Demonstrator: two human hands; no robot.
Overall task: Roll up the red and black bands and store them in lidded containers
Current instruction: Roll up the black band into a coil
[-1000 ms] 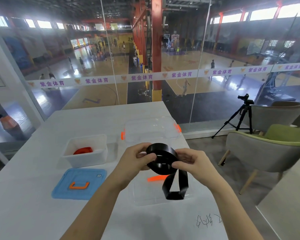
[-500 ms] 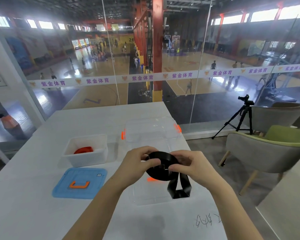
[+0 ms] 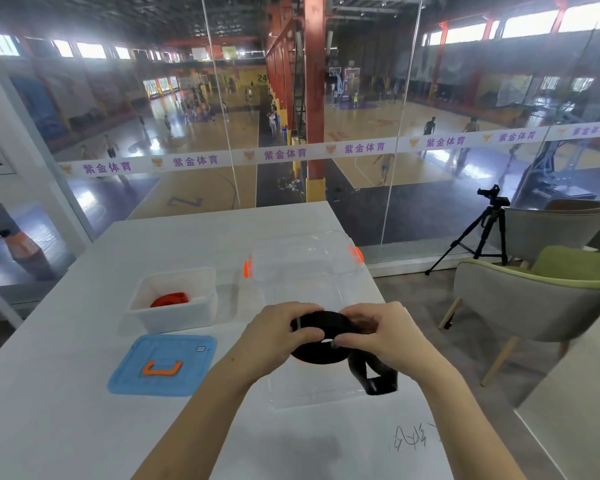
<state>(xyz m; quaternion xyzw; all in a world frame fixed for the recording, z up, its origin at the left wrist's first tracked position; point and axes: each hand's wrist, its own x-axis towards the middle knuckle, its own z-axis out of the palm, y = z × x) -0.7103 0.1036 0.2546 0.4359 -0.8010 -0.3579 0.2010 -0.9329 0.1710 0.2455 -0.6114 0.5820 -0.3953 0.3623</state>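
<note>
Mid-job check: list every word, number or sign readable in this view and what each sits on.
"紫金体育", repeated in purple: white strip across the glass wall.
"24": yellow wall at the far end of the court.
Handwritten scribble on the white table: not legible.
Small sticker on the blue lid: too small to read.

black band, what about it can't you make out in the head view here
- Black band, head view: the left hand and right hand cover the roll's sides, so its winding tightness is hidden.
- Its loose tail is motion-blurred; the end is unclear.
- Clear container beneath: the rim is hard to trace.
</note>
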